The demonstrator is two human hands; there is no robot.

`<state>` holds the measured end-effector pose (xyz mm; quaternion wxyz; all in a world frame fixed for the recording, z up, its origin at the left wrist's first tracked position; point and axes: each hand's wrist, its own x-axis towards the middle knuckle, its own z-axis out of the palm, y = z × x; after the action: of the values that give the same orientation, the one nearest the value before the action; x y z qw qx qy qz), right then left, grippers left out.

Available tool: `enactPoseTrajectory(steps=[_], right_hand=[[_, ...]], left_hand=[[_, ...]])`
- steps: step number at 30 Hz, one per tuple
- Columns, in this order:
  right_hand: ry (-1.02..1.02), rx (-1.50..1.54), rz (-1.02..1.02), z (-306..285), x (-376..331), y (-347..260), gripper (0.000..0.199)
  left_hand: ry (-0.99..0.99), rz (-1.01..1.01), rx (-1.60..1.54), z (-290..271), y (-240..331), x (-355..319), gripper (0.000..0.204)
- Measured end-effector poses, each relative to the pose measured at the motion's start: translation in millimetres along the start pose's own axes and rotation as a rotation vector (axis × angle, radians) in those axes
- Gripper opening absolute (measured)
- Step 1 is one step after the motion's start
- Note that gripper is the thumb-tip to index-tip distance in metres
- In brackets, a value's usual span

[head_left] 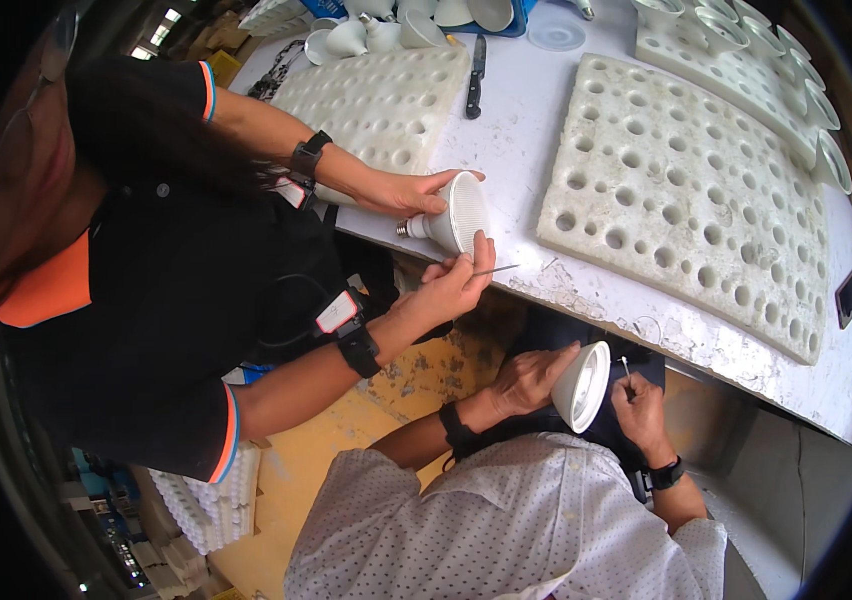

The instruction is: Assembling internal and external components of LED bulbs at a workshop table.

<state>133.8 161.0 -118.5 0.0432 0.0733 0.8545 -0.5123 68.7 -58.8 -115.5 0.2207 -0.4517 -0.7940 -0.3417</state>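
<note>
My left hand [528, 384] grips a white cone-shaped lamp housing [582, 390] from its outer side, with the wide mouth and shiny inside turned toward my right. Close by on the right, my right hand [640, 412] is closed on a thin stick with a pale tip [625, 364], which points up and stays apart from the housing. Both hands are over my lap, below the table's front edge.
At the left, a co-worker in a black shirt holds a white reflector bulb [461, 215] and a thin pointed tool [496, 269]. Foam boards with holes [691, 190] lie on the white table [531, 120]. A knife [476, 80], several lamp housings [346, 40] and a phone [849, 296] are there too.
</note>
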Motion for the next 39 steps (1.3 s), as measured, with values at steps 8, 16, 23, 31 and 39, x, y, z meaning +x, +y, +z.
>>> enactPoseTrajectory(steps=[8,16,23,31,39], right_hand=[[0.004,0.469,0.097,-4.2,3.0,4.5,0.025],[-0.108,0.701,0.186,1.4,9.1,10.3,0.008],[-0.036,0.721,0.246,2.4,-2.8,20.5,0.021],[0.246,0.326,0.037,-10.1,-6.9,30.7,0.024],[0.244,-0.256,-0.019,-35.6,-33.0,24.1,0.017]], left_hand=[[0.01,-0.169,-0.15,10.2,5.2,-6.1,0.064],[-0.025,-0.236,-0.264,6.4,19.4,-2.3,0.07],[-0.017,-0.231,-0.298,13.0,25.0,2.9,0.074],[-0.036,-0.212,-0.237,4.4,24.2,-4.5,0.077],[-0.141,-0.281,-0.271,9.6,27.6,-12.0,0.079]])
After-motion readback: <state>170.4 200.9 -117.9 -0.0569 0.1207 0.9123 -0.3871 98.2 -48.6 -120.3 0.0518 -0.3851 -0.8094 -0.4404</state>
